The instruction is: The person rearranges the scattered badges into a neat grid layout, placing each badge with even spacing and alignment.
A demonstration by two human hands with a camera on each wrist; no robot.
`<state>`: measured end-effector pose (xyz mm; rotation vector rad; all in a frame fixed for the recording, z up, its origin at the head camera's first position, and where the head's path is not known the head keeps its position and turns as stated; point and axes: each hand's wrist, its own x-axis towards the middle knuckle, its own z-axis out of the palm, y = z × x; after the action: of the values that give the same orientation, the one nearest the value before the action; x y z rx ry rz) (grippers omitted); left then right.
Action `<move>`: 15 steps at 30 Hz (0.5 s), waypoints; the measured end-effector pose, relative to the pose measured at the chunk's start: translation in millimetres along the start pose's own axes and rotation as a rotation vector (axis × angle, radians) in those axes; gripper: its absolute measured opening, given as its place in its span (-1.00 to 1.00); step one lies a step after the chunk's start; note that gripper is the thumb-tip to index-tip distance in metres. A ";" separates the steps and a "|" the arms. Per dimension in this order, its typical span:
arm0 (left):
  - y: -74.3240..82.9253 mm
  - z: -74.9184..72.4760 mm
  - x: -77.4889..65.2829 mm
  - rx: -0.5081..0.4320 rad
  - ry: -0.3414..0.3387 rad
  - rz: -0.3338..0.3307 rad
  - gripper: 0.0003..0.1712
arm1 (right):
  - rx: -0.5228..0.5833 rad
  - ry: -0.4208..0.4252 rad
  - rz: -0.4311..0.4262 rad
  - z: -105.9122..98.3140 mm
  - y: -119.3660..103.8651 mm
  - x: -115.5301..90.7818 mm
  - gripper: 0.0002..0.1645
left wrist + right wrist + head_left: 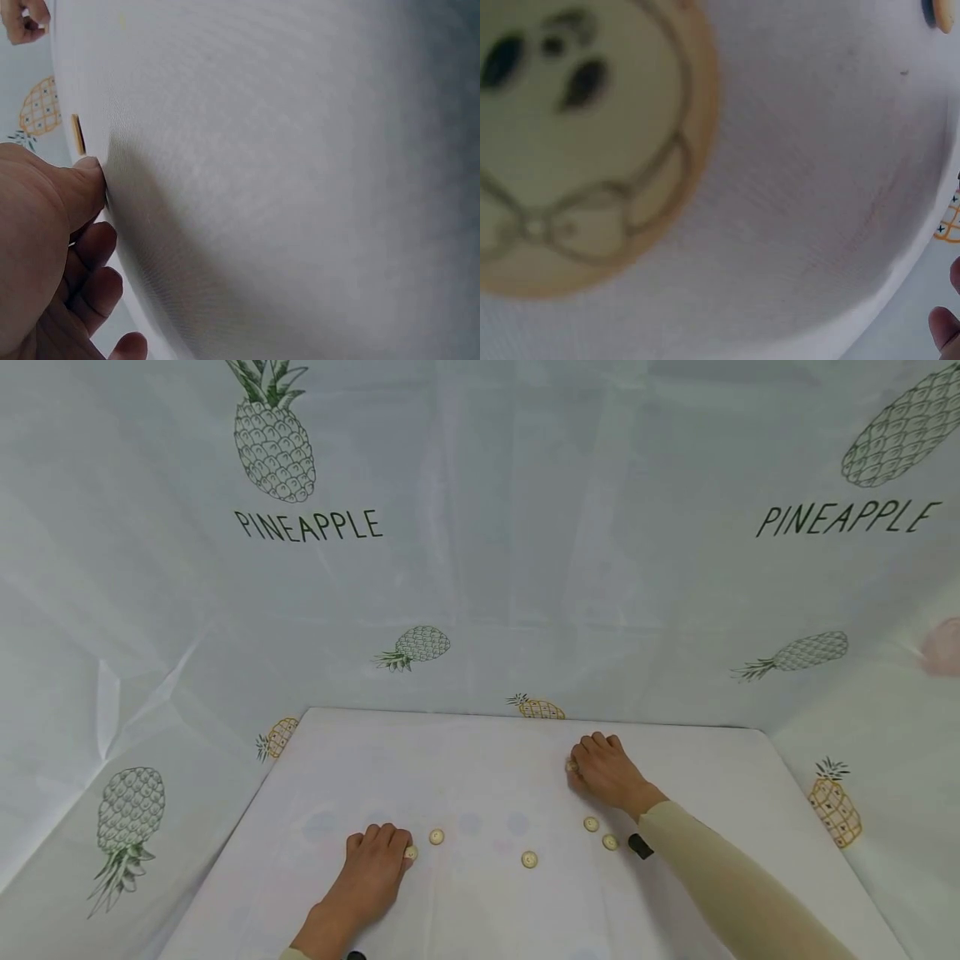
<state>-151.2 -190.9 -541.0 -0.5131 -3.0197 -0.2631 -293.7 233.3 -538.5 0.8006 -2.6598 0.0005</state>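
Observation:
On the white tabletop (480, 910) my left hand (371, 877) has its fingers curled, and a small pale round button (411, 852) sits at its thumb and index finger, pinched there. Farther back, my right hand (607, 768) pinches another button (572, 764), partly covered by the fingers. The left wrist view shows the left thumb (88, 184) low against the surface, just short of a button's tan edge (79, 135). A large, blurred button (592, 161) with a printed face and bow fills the right wrist view's upper left; only fingertips (945, 326) of the right hand show there.
Several more buttons lie on the table: one (437, 837) beside the left hand, one (529, 859) in the middle, and a pair (591, 824) near the right wrist. A black object (641, 846) is by the right sleeve. Pineapple-print cloth (480, 568) surrounds the table.

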 end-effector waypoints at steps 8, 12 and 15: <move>-0.9 2.4 0.4 0.017 0.008 0.001 -0.77 | 0.041 -0.075 0.040 3.9 -2.1 -2.7 -0.80; -1.4 2.8 0.4 0.006 0.002 -0.003 -0.77 | 0.061 -0.081 0.042 4.8 -3.7 -2.8 -0.80; -1.3 2.6 1.0 0.001 -0.003 -0.007 -0.78 | 0.068 -0.090 0.053 4.6 -4.0 -3.2 -0.79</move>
<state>-152.6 -191.4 -543.6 -0.5035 -3.0248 -0.2617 -290.7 231.1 -544.3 0.7683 -2.7791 0.0704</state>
